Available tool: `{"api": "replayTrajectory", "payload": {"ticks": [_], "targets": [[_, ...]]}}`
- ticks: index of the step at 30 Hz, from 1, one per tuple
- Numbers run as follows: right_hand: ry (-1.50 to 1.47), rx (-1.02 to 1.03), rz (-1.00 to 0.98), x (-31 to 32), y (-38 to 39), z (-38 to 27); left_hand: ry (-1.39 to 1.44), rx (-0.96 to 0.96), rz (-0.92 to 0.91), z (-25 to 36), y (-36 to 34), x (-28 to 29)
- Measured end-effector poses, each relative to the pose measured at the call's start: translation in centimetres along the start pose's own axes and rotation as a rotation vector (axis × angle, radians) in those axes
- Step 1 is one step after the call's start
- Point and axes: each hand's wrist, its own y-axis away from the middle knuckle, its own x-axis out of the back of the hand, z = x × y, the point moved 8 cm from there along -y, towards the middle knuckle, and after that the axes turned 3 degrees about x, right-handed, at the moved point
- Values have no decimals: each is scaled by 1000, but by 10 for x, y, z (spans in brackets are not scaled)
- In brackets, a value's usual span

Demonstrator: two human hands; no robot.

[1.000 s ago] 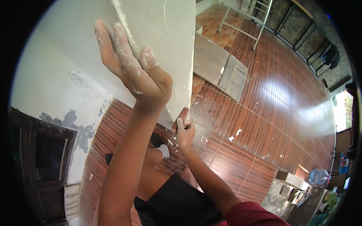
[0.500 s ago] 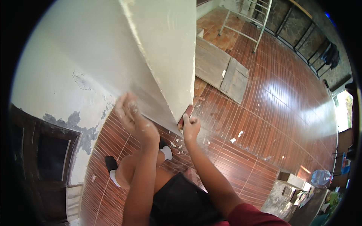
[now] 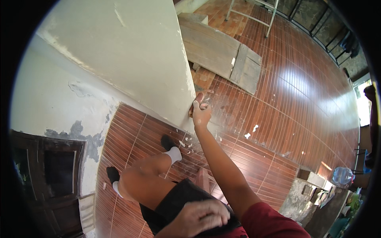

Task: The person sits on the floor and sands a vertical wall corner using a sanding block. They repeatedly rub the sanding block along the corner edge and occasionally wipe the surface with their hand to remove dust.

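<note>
- Pinched between thumb and curled fingers, a small red-brown block sits in the right hand, held at the lower end of the pale pillar's right-hand edge; whether its whole face touches that edge cannot be told.
- Left hand is empty as far as it shows, blurred over the black shorts, its fingers partly curled; how far they are spread cannot be told.
- Whitish dust marks the right thumb and knuckles.
- Clear bluish bottle, big and rounded, near the right rim, beside a rough grey masonry block; any label on it is too small to make out, and its contents cannot be told.
- Masonry block has box-like hollows along its upper side; what lies in them is unclear.
- Green items crowd together below the bottle, too small to tell apart.
- Weathered wooden board lies flat beyond the pillar, on reddish striped tiles.
- White flakes are scattered on those tiles, some near the pillar's foot.
- Pale metal frame stands behind the board.
- Dark panelled woodwork is set in the left wall, near grey patches of bare plaster.
</note>
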Motion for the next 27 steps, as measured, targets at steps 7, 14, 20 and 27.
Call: {"api": "replayTrajectory", "payload": {"ticks": [7, 14, 20, 27], "targets": [[-17, -176, -133, -1, 22, 12, 823, -171, -122, 67, 16, -53], [-29, -225, -175, -9, 15, 19, 743, -235, -107, 75, 29, -59], [-63, -106, -144, 0, 21, 5, 694, -290, -90, 80, 41, -66], [9, -126, -185, -3, 21, 15, 432, -419, -93, 93, 65, -74]]}}
